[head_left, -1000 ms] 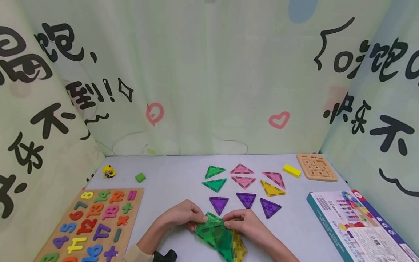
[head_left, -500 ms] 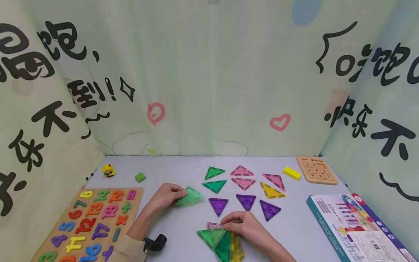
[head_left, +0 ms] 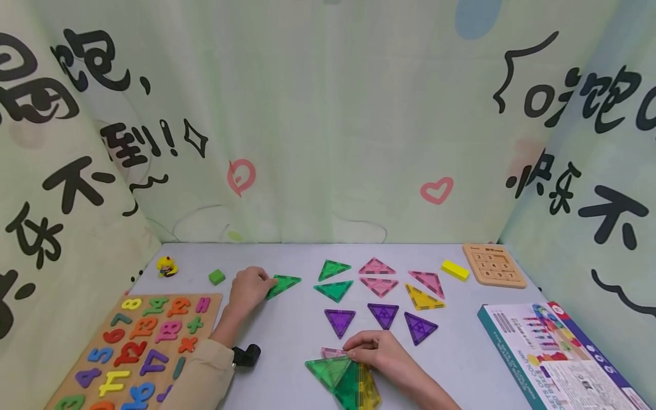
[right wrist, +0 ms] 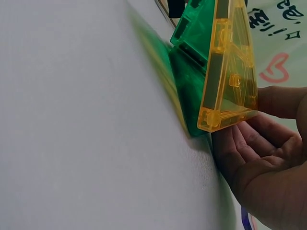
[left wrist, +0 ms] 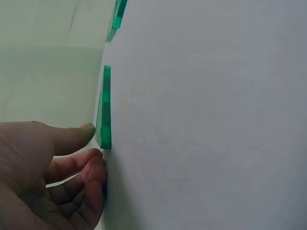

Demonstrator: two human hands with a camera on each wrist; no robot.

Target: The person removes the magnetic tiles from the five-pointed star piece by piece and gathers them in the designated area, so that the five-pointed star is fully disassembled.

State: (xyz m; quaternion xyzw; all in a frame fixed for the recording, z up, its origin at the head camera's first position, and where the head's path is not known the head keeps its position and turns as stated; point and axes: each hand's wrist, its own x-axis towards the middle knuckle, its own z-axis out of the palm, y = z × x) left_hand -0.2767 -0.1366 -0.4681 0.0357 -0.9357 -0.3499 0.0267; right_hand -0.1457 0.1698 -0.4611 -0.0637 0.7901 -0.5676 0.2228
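Note:
My left hand (head_left: 266, 283) pinches the left corner of a green triangle tile (head_left: 283, 283) that lies flat on the grey table (head_left: 287, 330), left of the loose tiles. In the left wrist view the thumb and curled fingers of the left hand (left wrist: 93, 146) meet at the green triangle tile's (left wrist: 103, 108) near corner. My right hand (head_left: 353, 348) grips a joined cluster of green, yellow and pink tiles (head_left: 340, 376) at the table's front. In the right wrist view the right hand (right wrist: 249, 122) holds the cluster's yellow tile (right wrist: 230, 72) upright on the green tiles (right wrist: 192, 91).
Loose triangles lie mid-table: green (head_left: 334, 289), pink (head_left: 380, 285), yellow (head_left: 423, 298), purple (head_left: 383, 313). A number puzzle board (head_left: 138, 347) lies front left, a green block (head_left: 217, 277) and toy figure (head_left: 167, 266) behind it. A yellow block (head_left: 455, 270), wooden sliding puzzle (head_left: 494, 265) and box (head_left: 553, 353) are at the right.
My left hand pulled a green triangle off the cluster and carried it away to the left and back, down onto the table. The right hand stayed on the cluster.

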